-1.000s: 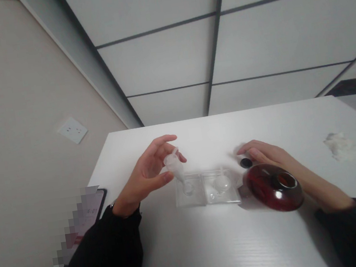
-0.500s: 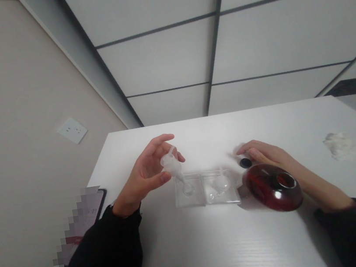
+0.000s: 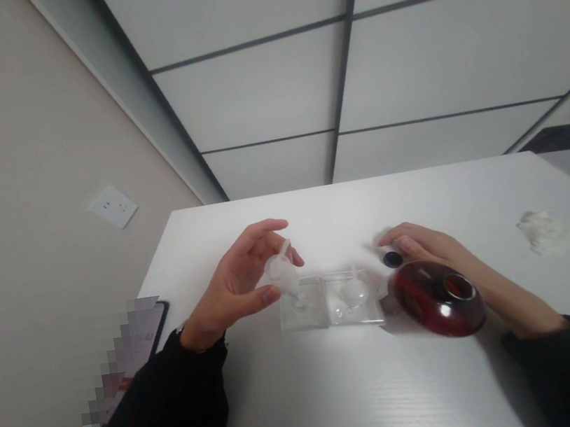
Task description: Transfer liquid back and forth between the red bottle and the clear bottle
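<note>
My left hand [image 3: 251, 271] holds a small translucent plastic funnel [image 3: 281, 273] between thumb and fingers, the index finger stretched out above it. The funnel's narrow end points down over the left half of a clear, two-part plastic case [image 3: 305, 320]. Another small translucent funnel [image 3: 354, 293] lies in the case's right half. My right hand [image 3: 421, 244] rests on the table with its fingers extended, next to a round black cap [image 3: 393, 260]. Just in front of that hand is a dark red-brown glossy bottle [image 3: 430, 306] with an uncovered mouth; it partly hides the palm.
A white table [image 3: 310, 394] bears everything. At its left edge lies a phone [image 3: 145, 350], partly blurred out. Some crumpled white material [image 3: 542, 232] sits on the far right. A wall socket [image 3: 113, 208] is on the left, and white panels [image 3: 278, 165] rise behind.
My left hand has shifted slightly to the right, and the funnel in it has turned so its round bowl faces me more. My right hand stays where it was.
</note>
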A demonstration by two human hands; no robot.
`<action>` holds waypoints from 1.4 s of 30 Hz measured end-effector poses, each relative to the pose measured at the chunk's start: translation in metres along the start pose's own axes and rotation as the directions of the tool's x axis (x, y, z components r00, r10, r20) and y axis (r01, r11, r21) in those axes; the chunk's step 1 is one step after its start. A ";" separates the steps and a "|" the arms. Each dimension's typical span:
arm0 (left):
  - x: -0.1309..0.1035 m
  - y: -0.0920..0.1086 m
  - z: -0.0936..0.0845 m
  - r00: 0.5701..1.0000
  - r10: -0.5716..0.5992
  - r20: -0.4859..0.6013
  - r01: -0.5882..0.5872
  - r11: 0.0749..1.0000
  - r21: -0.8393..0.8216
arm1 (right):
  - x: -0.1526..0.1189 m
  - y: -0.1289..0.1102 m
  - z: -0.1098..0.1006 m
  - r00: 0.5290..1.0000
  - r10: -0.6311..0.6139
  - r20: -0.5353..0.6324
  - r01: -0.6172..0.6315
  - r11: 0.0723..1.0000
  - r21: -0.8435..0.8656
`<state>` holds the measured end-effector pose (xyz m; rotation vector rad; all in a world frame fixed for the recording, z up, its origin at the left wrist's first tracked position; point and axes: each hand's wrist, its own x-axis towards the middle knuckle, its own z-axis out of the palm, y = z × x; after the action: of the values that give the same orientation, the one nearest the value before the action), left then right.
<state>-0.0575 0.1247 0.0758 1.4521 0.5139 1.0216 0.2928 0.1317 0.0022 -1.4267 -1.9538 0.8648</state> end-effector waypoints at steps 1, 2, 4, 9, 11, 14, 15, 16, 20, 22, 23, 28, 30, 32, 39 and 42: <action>0.000 0.000 0.000 1.000 0.004 -0.004 -0.004 1.000 0.001 | 0.000 -0.001 0.000 1.000 0.000 0.001 0.000 1.000 0.002; 0.000 0.000 0.001 1.000 0.008 -0.006 -0.008 1.000 0.000 | 0.000 -0.002 -0.001 1.000 0.001 0.001 -0.001 1.000 0.003; 0.000 -0.001 0.000 1.000 0.006 -0.020 -0.006 1.000 -0.008 | 0.000 -0.003 0.000 1.000 0.004 0.003 -0.004 1.000 0.008; 0.002 -0.010 -0.008 0.989 0.008 -0.146 -0.028 0.990 -0.136 | 0.000 0.004 0.003 1.000 0.009 -0.005 -0.009 1.000 0.014; 0.005 -0.015 -0.013 0.976 0.007 -0.219 -0.051 0.979 -0.198 | 0.000 0.009 0.005 1.000 0.010 -0.011 -0.009 1.000 0.018; 0.009 -0.021 -0.022 0.948 -0.027 -0.318 -0.051 0.970 -0.236 | 0.000 0.013 0.006 1.000 0.003 -0.006 -0.003 1.000 0.025; 0.010 -0.023 -0.025 0.938 -0.045 -0.344 -0.042 0.970 -0.241 | 0.000 0.014 0.006 1.000 0.000 -0.004 0.000 1.000 0.028; 0.010 -0.025 -0.027 0.930 -0.062 -0.361 -0.030 0.969 -0.244 | 0.000 0.014 0.006 1.000 -0.002 -0.002 0.002 1.000 0.030; 0.011 -0.033 -0.035 0.915 -0.112 -0.387 0.039 0.981 -0.192 | 0.001 0.013 0.006 1.000 -0.017 -0.003 0.017 0.999 0.035; 0.010 -0.037 -0.038 0.907 -0.135 -0.400 0.108 0.990 -0.090 | 0.001 0.012 0.006 1.000 -0.022 -0.004 0.022 0.999 0.032; 0.010 -0.038 -0.039 0.903 -0.146 -0.404 0.144 0.989 -0.037 | 0.001 0.011 0.006 1.000 -0.023 -0.004 0.023 0.999 0.030; 0.010 -0.045 -0.042 0.901 -0.182 -0.394 0.261 0.953 0.156 | 0.001 0.009 0.005 1.000 -0.024 -0.014 0.025 0.999 0.024; 0.010 -0.046 -0.044 0.901 -0.193 -0.388 0.300 0.924 0.236 | 0.001 0.009 0.005 1.000 -0.024 -0.014 0.025 0.999 0.029; 0.011 -0.047 -0.045 0.904 -0.199 -0.379 0.327 0.892 0.312 | 0.001 0.009 0.005 1.000 -0.025 -0.009 0.025 0.999 0.033; 0.012 -0.052 -0.050 0.918 -0.155 -0.365 0.335 0.795 0.506 | 0.002 0.008 0.005 1.000 -0.025 0.001 0.025 0.999 0.041; 0.011 -0.054 -0.052 0.920 -0.147 -0.364 0.343 0.751 0.564 | 0.001 0.009 0.005 1.000 -0.025 0.004 0.025 0.999 0.036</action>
<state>-0.0806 0.1719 0.0220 1.7404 1.3364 0.8925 0.2940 0.1342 -0.0082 -1.3785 -1.9454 0.8880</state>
